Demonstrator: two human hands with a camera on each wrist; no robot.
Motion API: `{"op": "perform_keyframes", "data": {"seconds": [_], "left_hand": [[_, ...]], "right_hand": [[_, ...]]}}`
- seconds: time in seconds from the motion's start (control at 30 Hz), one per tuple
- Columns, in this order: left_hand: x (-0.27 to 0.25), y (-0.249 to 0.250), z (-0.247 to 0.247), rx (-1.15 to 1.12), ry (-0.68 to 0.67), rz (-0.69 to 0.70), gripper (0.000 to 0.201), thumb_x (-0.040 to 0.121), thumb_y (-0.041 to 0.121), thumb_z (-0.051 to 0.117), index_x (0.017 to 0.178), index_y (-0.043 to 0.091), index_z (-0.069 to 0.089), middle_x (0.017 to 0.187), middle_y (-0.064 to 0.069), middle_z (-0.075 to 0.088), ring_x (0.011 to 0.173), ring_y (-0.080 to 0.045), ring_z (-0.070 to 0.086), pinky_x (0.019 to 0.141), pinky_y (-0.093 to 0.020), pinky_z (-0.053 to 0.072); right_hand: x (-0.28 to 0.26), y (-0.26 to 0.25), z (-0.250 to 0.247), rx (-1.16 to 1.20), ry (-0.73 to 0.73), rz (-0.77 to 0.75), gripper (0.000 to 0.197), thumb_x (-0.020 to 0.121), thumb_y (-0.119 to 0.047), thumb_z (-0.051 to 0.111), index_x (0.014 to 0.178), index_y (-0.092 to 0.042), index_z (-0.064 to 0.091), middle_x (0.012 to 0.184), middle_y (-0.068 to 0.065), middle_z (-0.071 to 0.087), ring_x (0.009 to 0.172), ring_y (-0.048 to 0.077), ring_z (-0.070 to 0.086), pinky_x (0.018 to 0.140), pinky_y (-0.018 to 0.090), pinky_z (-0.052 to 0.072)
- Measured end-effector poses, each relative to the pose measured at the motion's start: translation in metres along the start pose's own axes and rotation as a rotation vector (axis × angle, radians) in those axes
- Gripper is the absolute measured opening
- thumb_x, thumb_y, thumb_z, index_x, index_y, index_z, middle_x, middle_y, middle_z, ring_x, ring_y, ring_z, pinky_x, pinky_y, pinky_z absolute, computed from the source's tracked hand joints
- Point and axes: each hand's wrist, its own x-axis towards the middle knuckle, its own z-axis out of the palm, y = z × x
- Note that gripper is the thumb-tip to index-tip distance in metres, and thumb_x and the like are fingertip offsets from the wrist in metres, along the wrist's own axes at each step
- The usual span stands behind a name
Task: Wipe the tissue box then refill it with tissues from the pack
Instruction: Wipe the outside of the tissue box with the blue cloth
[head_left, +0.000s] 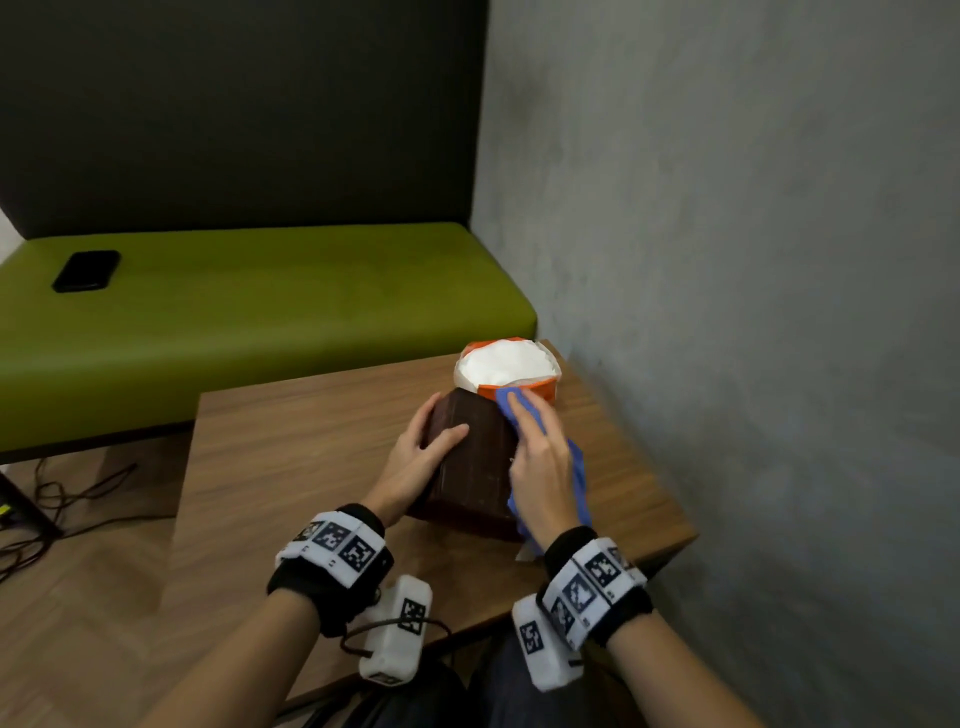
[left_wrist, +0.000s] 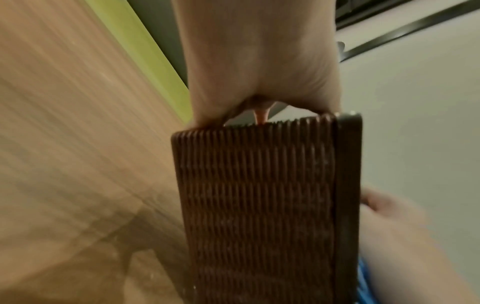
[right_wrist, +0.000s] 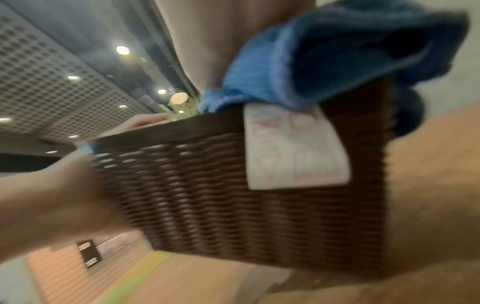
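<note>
A left hand (head_left: 415, 462) grips the woven tissue box (head_left: 475, 462) on a wooden table (head_left: 291, 467). The right hand (head_left: 540, 457), fingers flat, presses a blue cloth (head_left: 579, 478) against it.

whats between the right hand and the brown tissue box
A blue cloth lies between the right hand and the tissue box, pressed flat against its top; the head view shows it.

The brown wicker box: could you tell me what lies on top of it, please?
A blue cloth under the right hand, and the left hand's thumb. The box's opening is hidden.
</note>
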Motion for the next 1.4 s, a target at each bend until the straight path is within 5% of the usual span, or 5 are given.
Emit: {"op": "perform_keyframes", "data": {"seconds": [0.23,0.47,0.63,0.77,1.4], "left_hand": [[0.0,-0.004,-0.002,-0.096,0.023,0.012,0.079,0.074,0.028,0.071,0.144,0.029,0.033,0.139,-0.007,0.051,0.119,-0.02,0.054,0.106,-0.04,0.043],[-0.001,-0.007,0.009,0.149,-0.033,0.12,0.065,0.073,0.051,0.054,0.124,0.072,0.02,0.146,0.008,0.04,0.136,-0.022,0.038,0.114,-0.046,0.032],[-0.009,-0.012,0.002,0.008,-0.036,0.143,0.054,0.092,0.022,0.052,0.128,0.056,0.03,0.141,0.002,0.045,0.126,-0.019,0.047,0.111,-0.046,0.037],[-0.001,-0.019,0.013,0.127,0.008,0.169,0.065,0.073,0.051,0.053,0.133,0.059,0.03,0.145,-0.005,0.042,0.135,-0.024,0.037,0.114,-0.048,0.032],[-0.008,-0.012,-0.005,0.003,-0.021,0.19,0.055,0.082,0.029,0.059,0.128,0.051,0.037,0.137,0.004,0.05,0.128,-0.018,0.047,0.111,-0.041,0.038]], "right_hand": [[-0.027,0.001,-0.015,-0.03,-0.198,-0.17,0.065,0.074,0.018,0.042,0.134,-0.008,0.048,0.141,0.017,0.044,0.131,0.027,0.04,0.109,0.035,0.031],[-0.002,-0.033,0.0,0.051,-0.177,-0.095,0.059,0.081,0.019,0.043,0.134,-0.006,0.047,0.143,0.017,0.041,0.136,0.028,0.035,0.114,0.038,0.028],[-0.012,0.006,-0.009,-0.055,-0.223,-0.114,0.067,0.074,0.025,0.046,0.133,-0.006,0.049,0.141,0.018,0.044,0.133,0.031,0.039,0.11,0.048,0.034],[0.014,-0.011,0.005,-0.005,-0.108,0.031,0.054,0.081,0.015,0.04,0.13,-0.003,0.052,0.139,0.017,0.047,0.133,0.027,0.039,0.112,0.042,0.033],[-0.027,0.013,-0.005,-0.03,-0.192,-0.19,0.057,0.083,-0.005,0.027,0.135,-0.016,0.047,0.142,0.01,0.046,0.132,0.016,0.033,0.112,0.042,0.022]]}}
